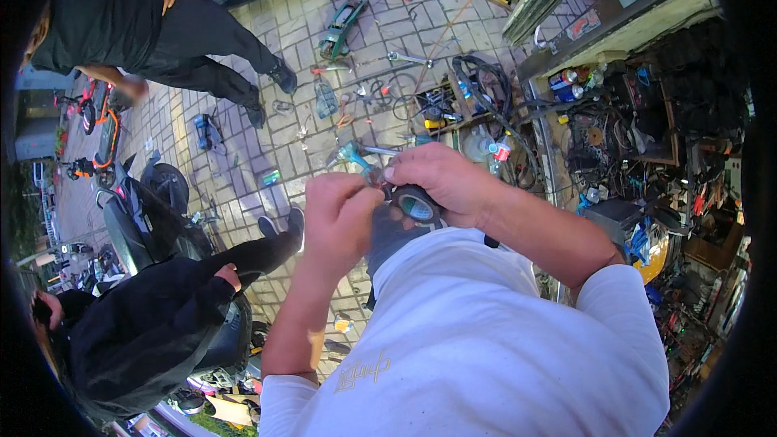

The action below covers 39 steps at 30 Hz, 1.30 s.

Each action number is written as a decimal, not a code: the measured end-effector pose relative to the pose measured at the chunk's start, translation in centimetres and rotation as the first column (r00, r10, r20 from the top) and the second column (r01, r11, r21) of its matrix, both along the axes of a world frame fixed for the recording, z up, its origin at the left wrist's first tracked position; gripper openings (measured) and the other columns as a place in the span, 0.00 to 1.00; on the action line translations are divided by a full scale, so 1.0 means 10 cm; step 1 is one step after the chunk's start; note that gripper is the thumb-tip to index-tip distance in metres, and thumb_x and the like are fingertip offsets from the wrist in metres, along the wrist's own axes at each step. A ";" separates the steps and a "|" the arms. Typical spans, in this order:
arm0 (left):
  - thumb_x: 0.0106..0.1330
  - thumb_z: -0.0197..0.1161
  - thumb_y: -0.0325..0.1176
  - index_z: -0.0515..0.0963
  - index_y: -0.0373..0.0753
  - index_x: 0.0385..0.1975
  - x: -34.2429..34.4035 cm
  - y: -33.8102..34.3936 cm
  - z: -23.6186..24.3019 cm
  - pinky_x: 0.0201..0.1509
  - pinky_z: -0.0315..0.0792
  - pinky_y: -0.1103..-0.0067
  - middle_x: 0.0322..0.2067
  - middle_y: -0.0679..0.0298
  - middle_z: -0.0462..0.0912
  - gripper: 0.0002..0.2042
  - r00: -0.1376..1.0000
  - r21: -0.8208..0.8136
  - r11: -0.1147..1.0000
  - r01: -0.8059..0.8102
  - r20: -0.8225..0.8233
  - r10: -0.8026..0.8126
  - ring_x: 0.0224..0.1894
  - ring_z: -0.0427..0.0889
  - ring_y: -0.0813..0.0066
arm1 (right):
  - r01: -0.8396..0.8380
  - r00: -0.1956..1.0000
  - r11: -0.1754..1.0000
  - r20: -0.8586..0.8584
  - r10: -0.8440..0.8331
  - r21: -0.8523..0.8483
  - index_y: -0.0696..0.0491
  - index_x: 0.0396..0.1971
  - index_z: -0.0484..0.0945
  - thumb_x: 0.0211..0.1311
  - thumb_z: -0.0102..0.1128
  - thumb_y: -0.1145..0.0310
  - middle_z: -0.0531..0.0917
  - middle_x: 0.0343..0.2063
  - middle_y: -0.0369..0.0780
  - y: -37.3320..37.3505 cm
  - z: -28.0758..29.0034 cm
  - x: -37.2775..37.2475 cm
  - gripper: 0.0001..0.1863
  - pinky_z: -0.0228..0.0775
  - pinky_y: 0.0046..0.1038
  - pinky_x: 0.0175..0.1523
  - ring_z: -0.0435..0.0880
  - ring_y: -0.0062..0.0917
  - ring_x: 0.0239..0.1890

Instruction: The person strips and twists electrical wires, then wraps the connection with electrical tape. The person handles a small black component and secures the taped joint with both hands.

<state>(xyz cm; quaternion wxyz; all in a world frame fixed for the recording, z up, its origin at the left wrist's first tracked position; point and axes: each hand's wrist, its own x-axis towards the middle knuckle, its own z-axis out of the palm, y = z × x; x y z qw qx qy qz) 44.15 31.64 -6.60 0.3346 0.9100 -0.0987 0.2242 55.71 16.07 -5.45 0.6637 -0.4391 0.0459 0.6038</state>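
Observation:
In front of my white shirt, my two hands meet with their fingertips close together. My right hand [449, 182] is closed on a roll of black tape [417, 207], whose round opening faces up. My left hand [341, 217] is closed in a pinch beside the roll. A small dark reddish bit shows between the fingertips, too small to name. Just beyond the hands, a teal power tool [351, 154] lies on the paving.
Two people in dark clothes [218, 40] stand at the left, one near a parked scooter [142, 222]. Ahead on the brick paving [267, 0] lie a green tool [341, 28], a blue drill [209, 131] and a toolbox [441, 105]. Cluttered shelves [639, 113] line the right.

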 end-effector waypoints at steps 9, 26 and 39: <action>0.55 0.64 0.20 0.76 0.35 0.34 -0.13 -0.23 -0.04 0.38 0.70 0.75 0.35 0.55 0.79 0.08 0.966 0.024 0.967 -0.254 -0.037 0.254 0.35 0.76 0.63 | 0.242 0.956 0.970 -0.166 -0.242 -0.020 0.57 0.32 0.77 0.62 0.54 0.69 0.79 0.28 0.39 0.04 -0.13 -0.27 0.07 0.75 0.26 0.27 0.80 0.23 0.28; 0.67 0.59 0.25 0.77 0.28 0.42 -0.06 -0.68 -0.31 0.38 0.72 0.86 0.34 0.64 0.81 0.08 0.792 -0.665 0.435 -0.607 -0.466 0.394 0.33 0.77 0.84 | 0.390 0.912 0.920 0.149 -0.382 -0.033 0.59 0.36 0.80 0.63 0.55 0.69 0.79 0.29 0.34 0.05 -0.35 -0.47 0.09 0.70 0.19 0.33 0.76 0.16 0.31; 0.67 0.59 0.34 0.77 0.37 0.40 -0.12 -0.48 -0.59 0.42 0.69 0.79 0.36 0.66 0.81 0.09 0.848 -0.820 -0.217 -0.530 -0.505 -0.162 0.37 0.78 0.78 | 0.045 0.195 0.988 0.971 0.139 -0.150 0.57 0.31 0.83 0.52 0.65 0.69 0.79 0.29 0.42 -0.10 -0.34 -0.09 0.09 0.72 0.30 0.38 0.80 0.34 0.32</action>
